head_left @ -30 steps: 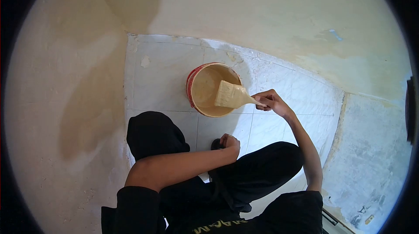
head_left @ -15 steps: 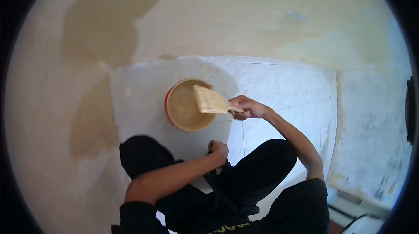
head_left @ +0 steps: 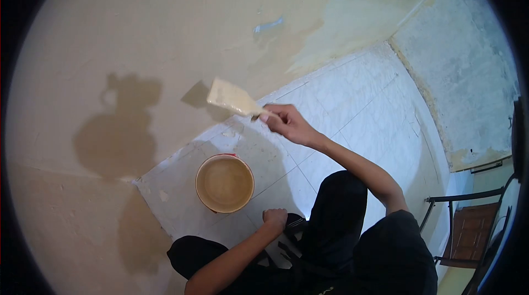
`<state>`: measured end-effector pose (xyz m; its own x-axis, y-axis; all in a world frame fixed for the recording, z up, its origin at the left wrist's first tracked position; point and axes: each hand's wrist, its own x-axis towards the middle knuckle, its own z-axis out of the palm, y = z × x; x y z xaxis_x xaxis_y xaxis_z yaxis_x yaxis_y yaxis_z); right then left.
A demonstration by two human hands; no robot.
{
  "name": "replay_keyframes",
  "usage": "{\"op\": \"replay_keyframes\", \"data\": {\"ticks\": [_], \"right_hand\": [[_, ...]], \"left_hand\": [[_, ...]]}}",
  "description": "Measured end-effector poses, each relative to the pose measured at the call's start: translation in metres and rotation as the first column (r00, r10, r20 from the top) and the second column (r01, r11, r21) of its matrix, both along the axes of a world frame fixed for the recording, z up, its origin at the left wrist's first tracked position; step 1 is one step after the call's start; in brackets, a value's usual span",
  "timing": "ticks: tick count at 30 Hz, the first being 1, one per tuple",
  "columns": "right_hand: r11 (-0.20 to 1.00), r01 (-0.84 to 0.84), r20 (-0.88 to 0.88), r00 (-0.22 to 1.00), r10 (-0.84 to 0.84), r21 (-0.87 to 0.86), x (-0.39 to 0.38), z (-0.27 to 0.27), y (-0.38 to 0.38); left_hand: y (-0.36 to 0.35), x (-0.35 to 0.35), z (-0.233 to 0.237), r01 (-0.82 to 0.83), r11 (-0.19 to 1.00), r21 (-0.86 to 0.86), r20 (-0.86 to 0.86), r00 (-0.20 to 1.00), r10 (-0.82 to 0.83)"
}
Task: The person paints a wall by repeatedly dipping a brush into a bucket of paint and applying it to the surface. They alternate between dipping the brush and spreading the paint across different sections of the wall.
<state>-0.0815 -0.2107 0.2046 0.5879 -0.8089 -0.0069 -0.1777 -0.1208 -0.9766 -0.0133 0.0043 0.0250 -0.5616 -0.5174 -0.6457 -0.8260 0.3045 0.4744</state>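
My right hand (head_left: pixel 287 122) grips the handle of a wide paintbrush (head_left: pixel 232 97) loaded with cream paint, raised close to the cream wall (head_left: pixel 165 36) near its foot. A round bucket (head_left: pixel 225 183) with a red rim holds cream paint and stands on the white tiled floor (head_left: pixel 352 107) below the brush. My left hand (head_left: pixel 275 219) is a closed fist resting by my knee, just right of the bucket, holding nothing that I can see. I am crouched in black clothes.
Two walls meet in a corner at the lower left. A rough grey wall (head_left: pixel 468 74) runs along the right. A dark metal chair with a brown seat (head_left: pixel 468 229) stands at the lower right. My shadow falls on the wall at the left.
My right hand lifted the brush out of the bucket and up to the wall. My view swung to the right, bringing the chair into sight. The left hand stayed by my knee.
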Motion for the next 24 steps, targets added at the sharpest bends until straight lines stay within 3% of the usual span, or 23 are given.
{"op": "replay_keyframes", "data": {"ticks": [2, 4, 6, 8, 9, 14, 24], "right_hand": [[0.993, 0.092, 0.026, 0.996, -0.09, -0.08, 0.004, 0.02, -0.004], [0.9, 0.304, 0.066, 0.952, -0.298, -0.312, 0.01, 0.036, -0.011], [0.853, 0.381, 0.107, 0.924, -0.368, -0.357, 0.015, 0.048, -0.015], [0.671, 0.589, 0.306, 0.808, -0.503, -0.451, 0.02, 0.052, -0.027], [0.635, 0.616, 0.281, 0.784, -0.554, -0.466, 0.019, 0.054, -0.031], [0.62, 0.692, 0.253, 0.717, -0.649, -0.37, 0.005, 0.037, -0.05], [0.606, 0.61, 0.109, 0.745, -0.658, -0.511, 0.017, 0.036, -0.057]], "left_hand": [[-0.003, -0.002, 0.005, 0.003, 1.0, 0.016, 0.004, 1.0, -0.003], [-0.002, -0.002, 0.008, 0.024, 1.0, 0.008, -0.002, 1.0, -0.024], [0.002, -0.004, 0.008, 0.046, 0.999, -0.001, -0.016, 0.999, -0.046], [-0.002, -0.006, 0.006, 0.116, 0.993, -0.005, -0.062, 0.991, -0.116], [-0.002, -0.007, 0.006, 0.117, 0.993, -0.014, -0.061, 0.991, -0.117], [-0.004, 0.004, 0.002, 0.075, 0.996, -0.041, -0.044, 0.996, -0.077], [-0.009, 0.013, -0.002, 0.053, 0.999, -0.01, -0.029, 0.998, -0.053]]}}
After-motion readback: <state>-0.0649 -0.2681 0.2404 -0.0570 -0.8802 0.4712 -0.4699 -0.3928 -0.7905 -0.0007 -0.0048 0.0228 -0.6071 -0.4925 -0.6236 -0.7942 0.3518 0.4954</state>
